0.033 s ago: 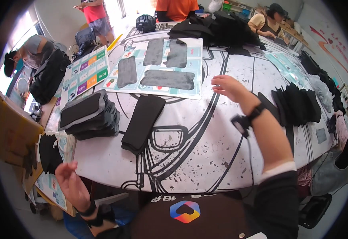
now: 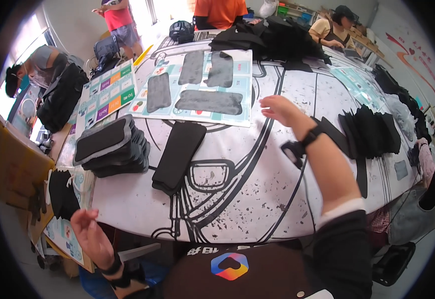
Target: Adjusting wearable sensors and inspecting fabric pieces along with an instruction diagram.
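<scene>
My right hand [image 2: 279, 109] hovers above the white printed table [image 2: 257, 194], fingers loosely apart and empty, with a black strap device on the wrist. It is just right of a teal sheet [image 2: 237, 112] that carries several grey fabric pieces. A long black pad [image 2: 180, 154] lies flat near the table's middle, left of that hand. My left hand [image 2: 88, 228] hangs below the table's near left edge, fingers spread and empty, close to a black fabric bundle [image 2: 62, 193].
A stack of dark pads [image 2: 110, 147] sits at the left, beside a coloured chart sheet [image 2: 108, 94]. Fanned black pieces [image 2: 372, 129] lie at the right, and a black fabric heap [image 2: 272, 40] at the far side. Other people stand or sit around the table's far and left edges.
</scene>
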